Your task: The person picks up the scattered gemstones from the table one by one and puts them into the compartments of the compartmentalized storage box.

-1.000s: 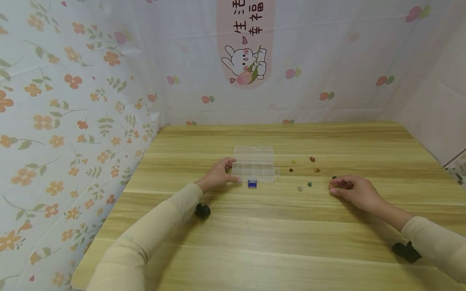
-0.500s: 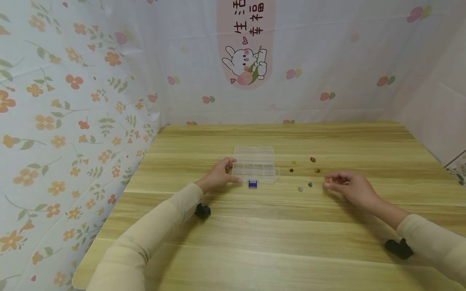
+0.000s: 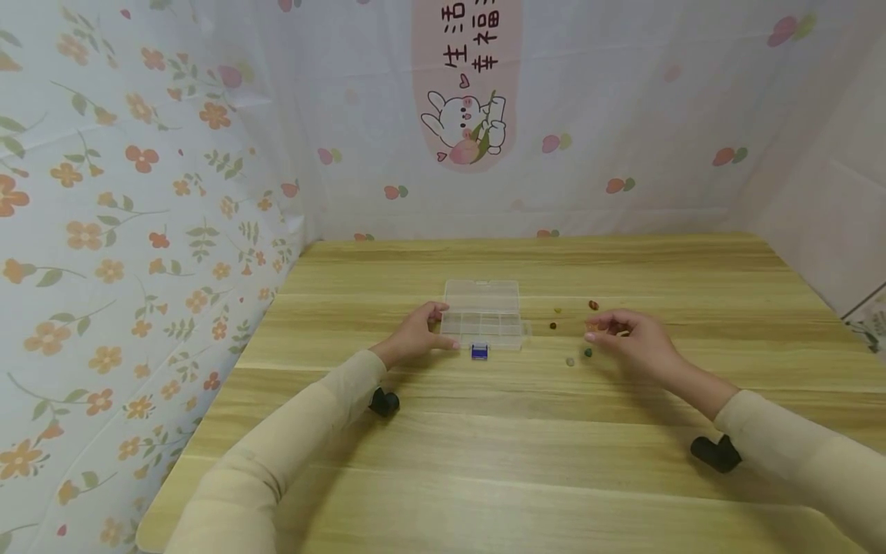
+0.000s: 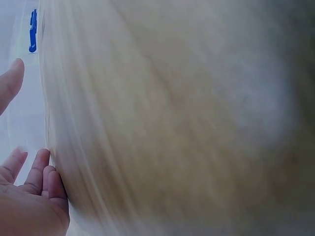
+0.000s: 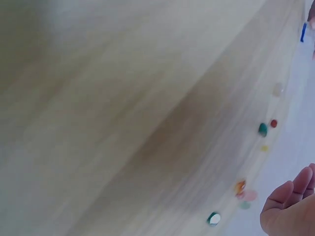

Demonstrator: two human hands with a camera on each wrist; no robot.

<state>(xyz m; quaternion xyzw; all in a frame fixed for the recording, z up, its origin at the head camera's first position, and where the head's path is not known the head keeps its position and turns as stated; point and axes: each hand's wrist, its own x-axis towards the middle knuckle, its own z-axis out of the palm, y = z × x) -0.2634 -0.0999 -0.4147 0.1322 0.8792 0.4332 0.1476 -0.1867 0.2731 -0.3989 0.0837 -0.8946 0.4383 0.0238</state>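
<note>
A clear plastic compartment box [image 3: 481, 329] lies with its lid [image 3: 481, 296] folded back and a blue latch [image 3: 479, 352] at its front. My left hand [image 3: 415, 331] grips the box's left end, thumb at the front edge and fingers toward the hinge. In the left wrist view the thumb and fingers stand either side of that end. My right hand [image 3: 637, 338] pinches a small orange stone [image 3: 591, 327] between thumb and fingertips, above the table. Close by lie a red-brown stone [image 3: 593, 305] and a green stone [image 3: 588, 352].
Further small stones lie between the box and my right hand: a yellow one [image 3: 557, 310], a dark brown one [image 3: 553, 325] and a pale grey one [image 3: 571, 361]. A dark-green-rimmed stone [image 5: 213, 219] shows in the right wrist view. Printed cloth [image 3: 588, 115] hangs behind the wooden table [image 3: 519, 462].
With the orange stone pinched, my right hand has moved left toward the box, now covering an amber stone seen before. My left hand and the box have stayed put.
</note>
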